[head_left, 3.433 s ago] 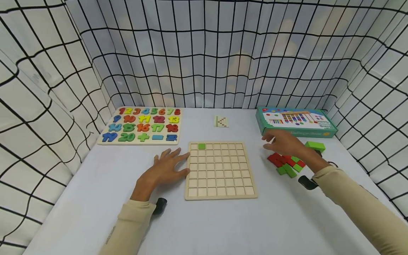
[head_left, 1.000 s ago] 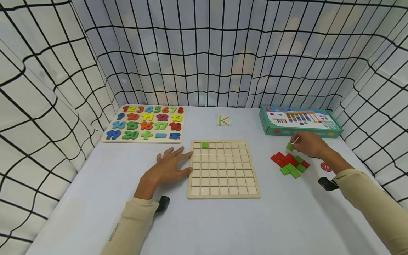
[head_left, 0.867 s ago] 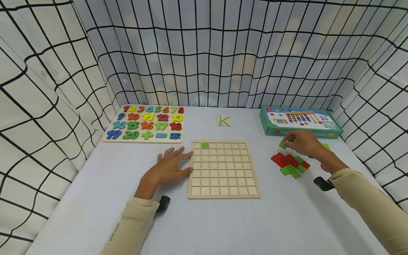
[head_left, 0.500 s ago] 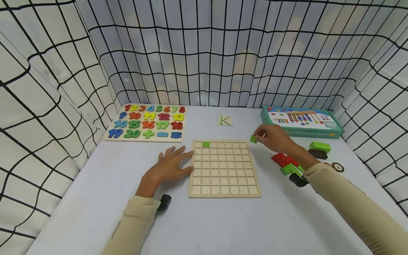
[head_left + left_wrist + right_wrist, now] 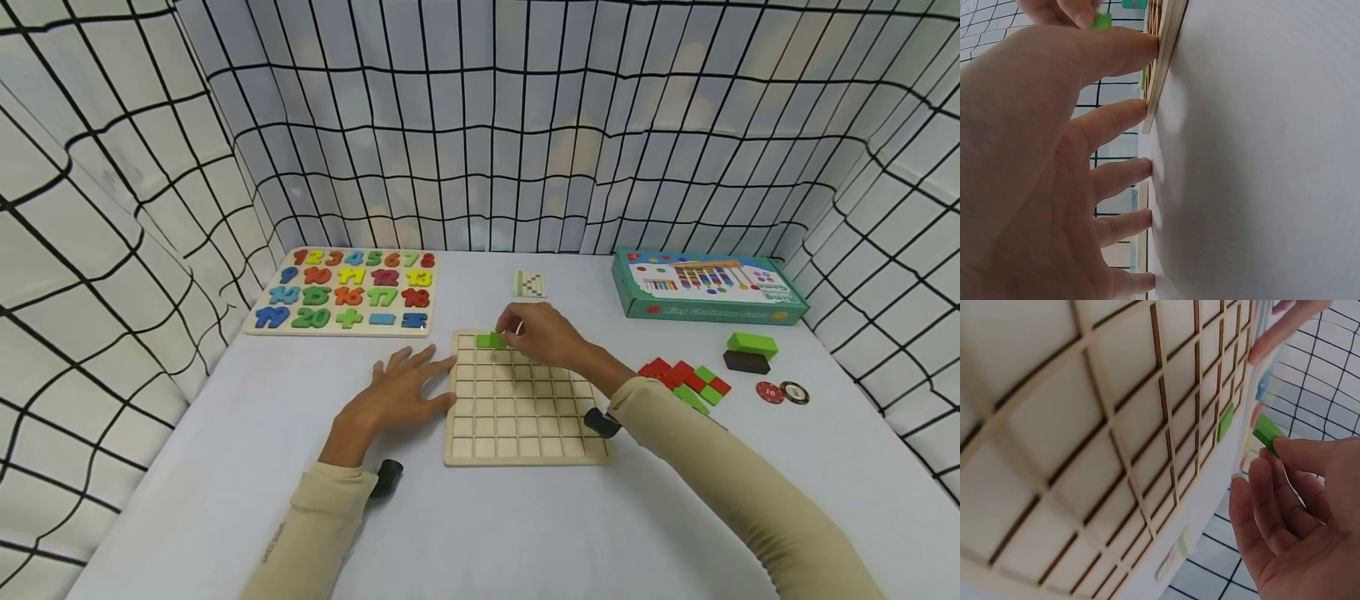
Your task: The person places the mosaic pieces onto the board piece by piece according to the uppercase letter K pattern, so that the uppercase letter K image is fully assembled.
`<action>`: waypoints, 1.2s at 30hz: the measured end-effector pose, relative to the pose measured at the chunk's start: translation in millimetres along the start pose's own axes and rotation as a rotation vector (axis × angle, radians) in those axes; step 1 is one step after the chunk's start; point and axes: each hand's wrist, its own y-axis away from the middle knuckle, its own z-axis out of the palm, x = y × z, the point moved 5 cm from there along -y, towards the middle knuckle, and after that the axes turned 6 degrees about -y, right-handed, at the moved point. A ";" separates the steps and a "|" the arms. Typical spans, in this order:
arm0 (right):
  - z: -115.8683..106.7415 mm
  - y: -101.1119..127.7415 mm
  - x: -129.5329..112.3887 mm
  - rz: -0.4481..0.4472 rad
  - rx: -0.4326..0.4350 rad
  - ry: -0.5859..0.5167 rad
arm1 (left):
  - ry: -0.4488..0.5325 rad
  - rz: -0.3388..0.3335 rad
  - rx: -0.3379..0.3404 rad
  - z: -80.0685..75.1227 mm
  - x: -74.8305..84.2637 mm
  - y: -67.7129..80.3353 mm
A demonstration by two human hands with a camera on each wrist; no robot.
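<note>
step: placing second green tile | right hand point(image 5: 542, 335) pinches green square tile point(image 5: 1267, 433) above grid board point(image 5: 525, 450) top row, beside seated green tile point(image 5: 1225, 422) | left hand point(image 5: 393, 397) spread flat, steadying board's left edge | next: likely lower it squarely into adjacent cell

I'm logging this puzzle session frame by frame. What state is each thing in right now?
Left hand: flat on the table, fingertips against the board's left edge.
Right hand: pinches a green tile over the top row.
Grid board: one green tile seated, other visible cells bare.
Loose tiles: lying beside the board.
Green box: closed.
Number puzzle: filled.
</note>
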 end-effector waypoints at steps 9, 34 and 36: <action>28.4 -13.0 0.0 0.037 -0.063 0.029 | -0.012 0.007 0.014 0.6 0.7 0.2; 32.9 -8.4 7.9 0.033 -0.082 -0.048 | -0.019 0.004 0.008 0.9 -0.5 -1.3; 31.0 -6.4 9.0 0.026 -0.081 -0.052 | -0.021 0.005 0.011 1.1 -0.1 -1.6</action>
